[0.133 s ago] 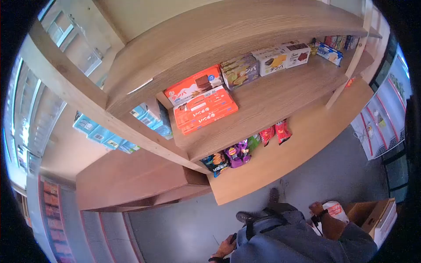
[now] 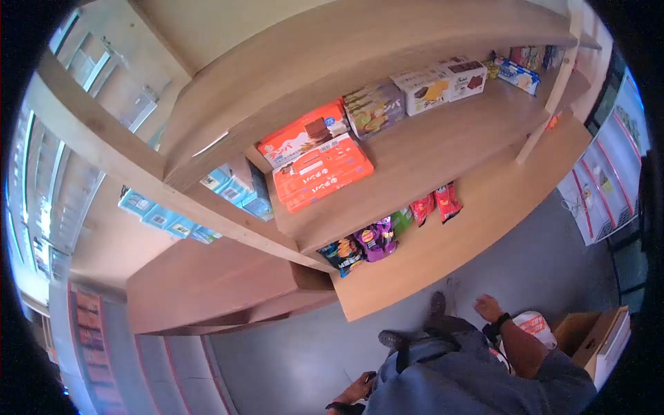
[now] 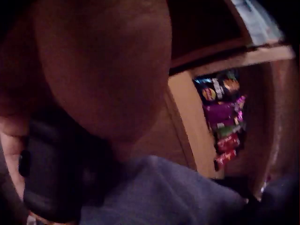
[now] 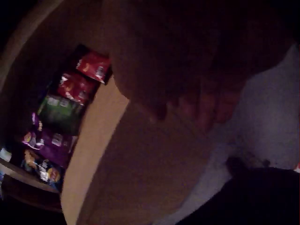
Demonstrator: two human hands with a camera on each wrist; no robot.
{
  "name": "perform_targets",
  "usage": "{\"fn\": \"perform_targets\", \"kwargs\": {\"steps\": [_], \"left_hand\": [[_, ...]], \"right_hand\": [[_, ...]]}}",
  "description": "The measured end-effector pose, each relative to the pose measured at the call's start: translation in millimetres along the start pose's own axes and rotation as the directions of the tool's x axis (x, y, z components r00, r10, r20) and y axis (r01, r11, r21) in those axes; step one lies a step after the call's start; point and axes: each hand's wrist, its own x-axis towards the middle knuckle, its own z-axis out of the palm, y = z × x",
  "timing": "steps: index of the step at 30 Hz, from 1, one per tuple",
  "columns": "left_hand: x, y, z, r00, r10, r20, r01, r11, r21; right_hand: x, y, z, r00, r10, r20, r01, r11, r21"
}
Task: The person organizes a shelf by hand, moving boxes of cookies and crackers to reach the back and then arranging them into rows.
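Observation:
My left hand (image 2: 360, 387) is low at my side, at the bottom of the head view. It grips a dark object with rounded edges, and the left wrist view shows this black handheld object (image 3: 51, 173) with fingers around it. My right hand (image 2: 489, 308) is out in front of my body above the floor, fingers loosely extended and nothing in them. The right wrist view has the right hand (image 4: 187, 89) dark, its fingertips overlapping the lower shelf's front. Nearby on that shelf stand red snack bags (image 4: 77, 86), a green bag (image 4: 61, 112) and a purple bag (image 4: 54, 145).
The wooden shelf (image 2: 429, 152) above carries orange wafer boxes (image 2: 321, 173), a grey-brown box (image 2: 373, 109) and white boxes (image 2: 423, 91). Beside me on the floor are a white-and-red plastic bag (image 2: 536, 328) and an open cardboard box (image 2: 602, 332). Blue packs (image 2: 162, 216) sit at the left.
My right hand has moved forward, away from the plastic bag, and its fingers have loosened. The left hand stays low at my side with the black object. The head view has shifted slightly.

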Motion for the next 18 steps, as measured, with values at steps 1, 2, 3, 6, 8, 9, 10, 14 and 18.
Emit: {"fn": "perform_targets", "kwargs": {"steps": [1, 2, 3, 6, 8, 9, 10, 14, 18], "left_hand": [[-5.1, 1.0, 6.8, 0.997, -0.003, 0.082, 0.006, 0.999, -0.035], [-10.0, 1.9, 13.5, 0.986, -0.006, 0.164, 0.017, 0.997, -0.069], [-11.3, 3.0, 20.0, 0.981, -0.087, 0.175, 0.149, 0.915, -0.375], [-9.8, 2.3, 34.3, 0.972, -0.139, 0.189, 0.231, 0.713, -0.662], [1.8, -7.9, 42.0, 0.991, -0.023, 0.132, 0.076, 0.905, -0.418], [6.6, -16.3, 45.7, 0.991, 0.064, 0.114, -0.033, 0.965, -0.259], [13.3, -29.6, 51.2, 0.982, 0.158, 0.108, -0.147, 0.984, -0.103], [12.7, -53.4, 64.4, 0.963, 0.254, 0.09, -0.245, 0.964, -0.1], [-27.3, 36.5, 62.8, 0.994, -0.103, 0.047, 0.109, 0.761, -0.639]], "right_hand": [[9.4, -34.4, -19.3, 0.995, 0.101, -0.019, -0.095, 0.975, 0.203], [12.6, -73.1, -48.7, 0.978, 0.208, -0.017, -0.185, 0.901, 0.391], [20.1, -95.9, -61.2, 0.976, 0.217, -0.012, -0.195, 0.898, 0.394], [24.2, -108.5, -65.1, 0.983, 0.096, -0.157, -0.036, 0.938, 0.344], [20.9, -92.5, -54.1, 0.982, 0.117, -0.151, -0.076, 0.965, 0.253], [8.1, -48.5, -32.1, 0.994, 0.086, -0.068, -0.075, 0.985, 0.158], [-4.5, -4.8, -10.0, 0.998, 0.055, 0.017, -0.056, 0.997, 0.061], [-67.8, 30.7, -24.5, 0.912, -0.119, 0.392, 0.315, 0.816, -0.485], [-140.1, 15.8, -38.2, 0.788, 0.579, 0.208, -0.572, 0.814, -0.098]]}}
